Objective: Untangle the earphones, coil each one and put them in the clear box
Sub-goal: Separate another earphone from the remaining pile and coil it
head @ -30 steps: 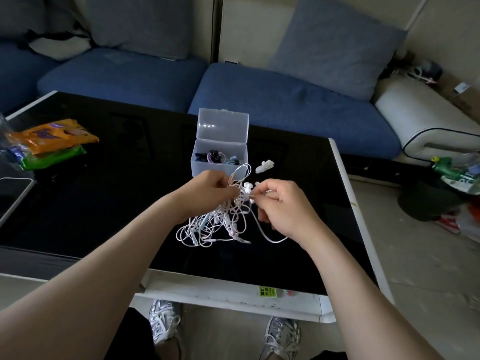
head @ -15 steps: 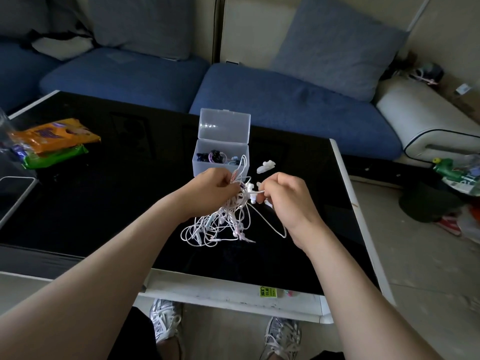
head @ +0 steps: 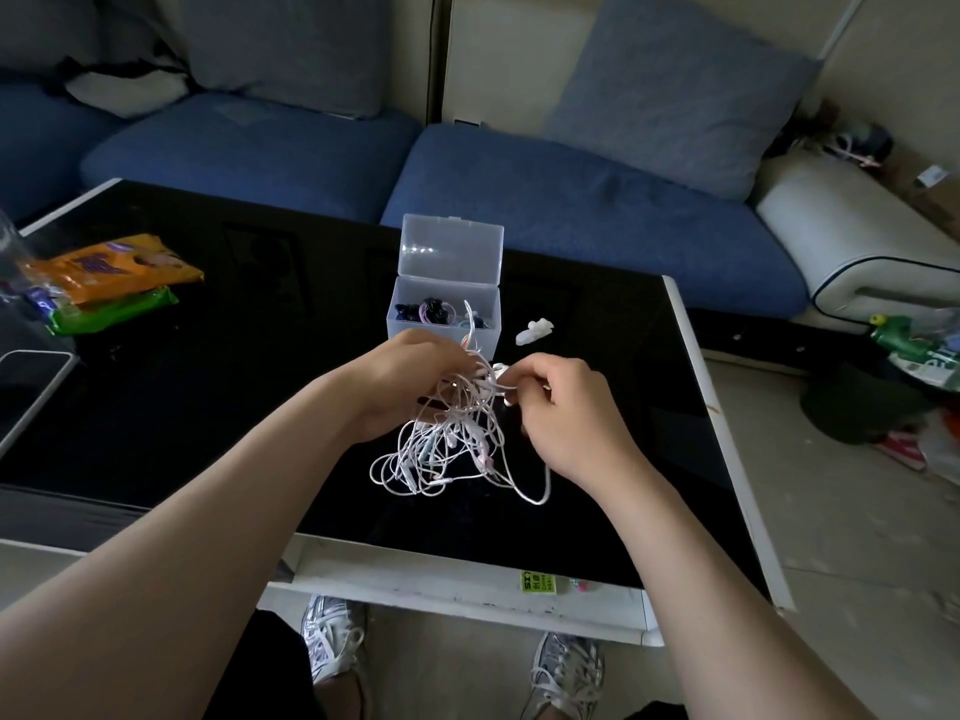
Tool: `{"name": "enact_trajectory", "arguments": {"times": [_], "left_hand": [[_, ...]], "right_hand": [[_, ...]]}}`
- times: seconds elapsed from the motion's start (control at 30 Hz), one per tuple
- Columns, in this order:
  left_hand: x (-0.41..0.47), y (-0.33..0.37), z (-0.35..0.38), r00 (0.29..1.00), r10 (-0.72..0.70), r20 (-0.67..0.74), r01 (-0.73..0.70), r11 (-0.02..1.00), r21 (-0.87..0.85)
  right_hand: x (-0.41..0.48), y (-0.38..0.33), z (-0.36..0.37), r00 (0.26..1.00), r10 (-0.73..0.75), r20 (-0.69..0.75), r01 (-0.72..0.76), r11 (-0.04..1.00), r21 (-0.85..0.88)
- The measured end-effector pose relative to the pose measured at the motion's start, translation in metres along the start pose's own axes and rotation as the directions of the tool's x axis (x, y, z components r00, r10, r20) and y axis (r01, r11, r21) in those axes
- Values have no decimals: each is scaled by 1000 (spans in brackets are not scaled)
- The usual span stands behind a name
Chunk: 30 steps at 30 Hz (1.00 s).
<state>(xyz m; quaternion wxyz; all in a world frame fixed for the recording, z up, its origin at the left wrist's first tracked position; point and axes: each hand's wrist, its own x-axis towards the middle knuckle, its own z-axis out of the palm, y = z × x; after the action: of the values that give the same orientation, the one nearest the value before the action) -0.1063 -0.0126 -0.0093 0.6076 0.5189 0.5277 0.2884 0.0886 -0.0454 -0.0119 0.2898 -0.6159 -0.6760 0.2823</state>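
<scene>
A tangle of white earphone cables (head: 441, 449) hangs over the black table (head: 208, 366), its lower loops touching the glass. My left hand (head: 410, 379) grips the top of the tangle. My right hand (head: 561, 407) pinches a cable end beside it, and one loop trails down under that hand. Just behind the hands stands the clear box (head: 447, 309) with its lid up; dark coiled earphones lie inside.
A small white plastic piece (head: 535, 330) lies right of the box. Orange and green snack packets (head: 114, 275) and a tablet (head: 26, 387) sit at the table's left. A blue sofa (head: 571, 210) runs behind, and clutter covers the floor at right.
Both hands stay on the tangle. My right hand has drawn its cable end a little lower and nearer to me, and the loop under it now hangs lower.
</scene>
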Motion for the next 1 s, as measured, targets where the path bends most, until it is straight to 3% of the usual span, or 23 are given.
{"name": "enact_trajectory", "arguments": {"times": [0.2, 0.5, 0.63, 0.83, 1.0], "left_hand": [[-1, -1, -1, 1000, 8, 25, -9, 999, 32], [-6, 2, -7, 991, -60, 123, 54, 997, 52], [-7, -1, -12, 990, 25, 136, -59, 967, 247], [-8, 0, -9, 971, 215, 109, -233, 952, 199], [-6, 2, -10, 966, 240, 96, -256, 944, 208]], "right_hand": [[1, -1, 0, 992, -92, -90, 89, 995, -38], [5, 7, 5, 969, -221, -108, 202, 965, -165], [3, 7, 4, 975, -181, -125, 172, 982, -82], [3, 7, 5, 979, -123, -164, 129, 991, 30], [5, 5, 8, 976, -28, -214, 37, 999, 39]]}}
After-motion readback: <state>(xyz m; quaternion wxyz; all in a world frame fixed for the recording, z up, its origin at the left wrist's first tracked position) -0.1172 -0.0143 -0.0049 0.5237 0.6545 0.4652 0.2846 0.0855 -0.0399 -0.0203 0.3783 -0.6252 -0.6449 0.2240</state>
